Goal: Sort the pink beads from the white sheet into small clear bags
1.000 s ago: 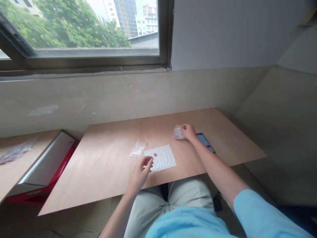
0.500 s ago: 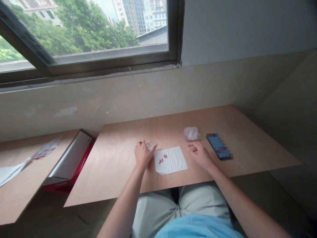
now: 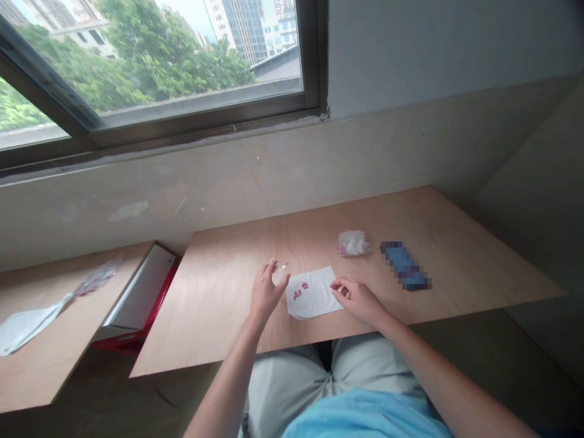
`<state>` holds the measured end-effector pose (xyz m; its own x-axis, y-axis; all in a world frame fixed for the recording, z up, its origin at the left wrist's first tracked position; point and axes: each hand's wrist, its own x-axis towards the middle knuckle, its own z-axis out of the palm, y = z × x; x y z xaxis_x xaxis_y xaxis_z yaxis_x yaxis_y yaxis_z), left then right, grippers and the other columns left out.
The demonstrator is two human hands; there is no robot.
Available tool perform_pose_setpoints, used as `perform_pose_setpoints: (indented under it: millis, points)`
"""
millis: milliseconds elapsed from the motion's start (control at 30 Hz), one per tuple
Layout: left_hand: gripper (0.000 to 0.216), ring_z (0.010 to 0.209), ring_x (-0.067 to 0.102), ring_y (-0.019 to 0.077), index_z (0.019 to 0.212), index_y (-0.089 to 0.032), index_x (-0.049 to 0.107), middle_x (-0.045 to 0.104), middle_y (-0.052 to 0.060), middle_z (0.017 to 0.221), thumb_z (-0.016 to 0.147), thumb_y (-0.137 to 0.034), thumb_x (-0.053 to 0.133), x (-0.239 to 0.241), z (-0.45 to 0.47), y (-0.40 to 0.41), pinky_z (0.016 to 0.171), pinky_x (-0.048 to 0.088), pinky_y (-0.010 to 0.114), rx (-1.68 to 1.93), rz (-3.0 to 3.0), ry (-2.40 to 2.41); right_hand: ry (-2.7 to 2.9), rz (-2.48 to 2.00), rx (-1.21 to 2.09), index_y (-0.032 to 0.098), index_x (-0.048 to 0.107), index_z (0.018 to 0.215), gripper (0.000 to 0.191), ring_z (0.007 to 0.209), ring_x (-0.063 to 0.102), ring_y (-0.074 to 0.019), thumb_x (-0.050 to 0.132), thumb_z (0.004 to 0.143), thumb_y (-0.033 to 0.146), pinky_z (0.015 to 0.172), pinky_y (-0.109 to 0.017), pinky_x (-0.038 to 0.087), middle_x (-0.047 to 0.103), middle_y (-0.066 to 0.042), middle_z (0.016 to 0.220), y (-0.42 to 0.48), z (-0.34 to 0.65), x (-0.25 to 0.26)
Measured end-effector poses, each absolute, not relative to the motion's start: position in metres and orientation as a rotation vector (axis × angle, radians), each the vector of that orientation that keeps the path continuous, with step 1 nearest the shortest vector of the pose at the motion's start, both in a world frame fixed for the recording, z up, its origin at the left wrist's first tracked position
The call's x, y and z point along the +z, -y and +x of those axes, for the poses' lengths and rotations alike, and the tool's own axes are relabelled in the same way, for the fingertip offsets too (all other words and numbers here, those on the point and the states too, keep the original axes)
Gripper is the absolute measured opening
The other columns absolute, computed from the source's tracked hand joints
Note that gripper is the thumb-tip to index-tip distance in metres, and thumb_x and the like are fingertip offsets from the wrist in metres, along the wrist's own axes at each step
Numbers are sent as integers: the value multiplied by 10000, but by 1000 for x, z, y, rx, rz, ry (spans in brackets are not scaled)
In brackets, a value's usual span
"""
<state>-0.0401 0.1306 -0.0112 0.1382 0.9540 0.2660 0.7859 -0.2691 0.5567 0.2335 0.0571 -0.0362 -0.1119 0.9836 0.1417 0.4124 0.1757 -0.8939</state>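
Note:
My left hand (image 3: 269,293) is shut on a small clear plastic bag (image 3: 279,270), which is held just above the wooden board (image 3: 447,255), beside the sheet's left edge. A white paper sheet (image 3: 313,293) lies flat on the board with a few small pink pieces (image 3: 298,291) on it. My right hand (image 3: 357,300) rests at the sheet's right edge, fingers curled and apart, with nothing visible in them. Beyond it lie a crumpled plastic bag (image 3: 352,243) holding something pink and a pixelated phone (image 3: 405,265).
Left of the board, a lower wooden shelf (image 3: 55,322) holds a white cloth (image 3: 27,323) and a plastic bag (image 3: 97,278). A white box (image 3: 139,295) on a red item sits beside it. A wall and window stand behind the board.
My left hand has raised the clear bag slightly from the board. My right hand has moved left to the sheet's edge. The view has shifted slightly.

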Motion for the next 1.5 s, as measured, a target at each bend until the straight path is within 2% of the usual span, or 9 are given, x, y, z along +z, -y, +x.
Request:
perform_pose_setpoints:
  millis: [133,300,500,633,700,767,900,1300,1500]
  points:
    - [612,1075,640,236,1457,-268,483,660,106,1201,895,-427,665,8,-27,-84,939,512,389,730,1983,-1296,1679,-1209,960,235,702,1057,198,730,629,-170,585,898,249,588,-279,497,701,-61,1031,-42,225,-17]
    - [620,1200,602,261,1468,-298,490,623,115,1339,890,-411,682,17,-22,-40,1027,488,417,614,1870,-1070,1867,-952,1121,262,680,1175,363,750,645,-152,537,865,137,625,-276,532,631,-77,1270,-13,208,11]
    - [579,1167,610,254,1422,-286,533,644,77,1302,866,-330,690,25,-19,-16,1000,496,371,440,1929,-977,2178,-863,1027,219,676,1063,351,966,642,-238,539,778,67,826,-325,514,693,-70,1060,9,192,12]
    - [762,1144,593,257,1496,-259,401,636,91,1259,791,-165,671,18,-13,-13,995,476,395,324,2141,-1033,2323,-919,963,185,625,1094,365,892,625,-213,567,748,86,770,-298,491,672,-79,1092,13,188,6]
    - [690,1132,582,269,1426,-224,453,643,99,1204,769,-111,633,11,-12,-15,985,461,411,280,2251,-1129,2384,-935,913,190,601,1157,392,931,621,-215,569,775,111,757,-284,481,656,-85,1154,13,186,7]
    - [459,1059,592,269,1211,-206,576,654,88,1096,766,-95,607,7,-10,-17,937,460,401,215,2338,-1182,2442,-965,857,190,594,1182,383,946,623,-222,575,801,150,729,-280,471,656,-90,1165,14,183,7]
    - [209,900,583,251,936,-194,582,633,74,952,754,-90,579,4,-2,-16,811,450,372,87,2443,-1162,2570,-1081,812,161,665,1042,236,861,641,-233,593,829,230,680,-292,453,703,-101,1033,15,177,-1]
    - [264,880,562,237,933,-203,534,614,66,950,711,-60,546,0,0,-14,744,418,330,130,2460,-1156,2584,-1098,818,154,707,952,177,858,677,-244,598,830,223,718,-296,482,740,-112,988,10,173,-6]
    - [176,837,579,215,926,-206,522,619,56,907,791,-103,570,12,-31,-47,711,400,295,314,2418,-1403,2245,-868,866,235,567,1347,496,1142,634,-205,516,870,110,927,-293,508,631,-74,1345,-10,175,1]
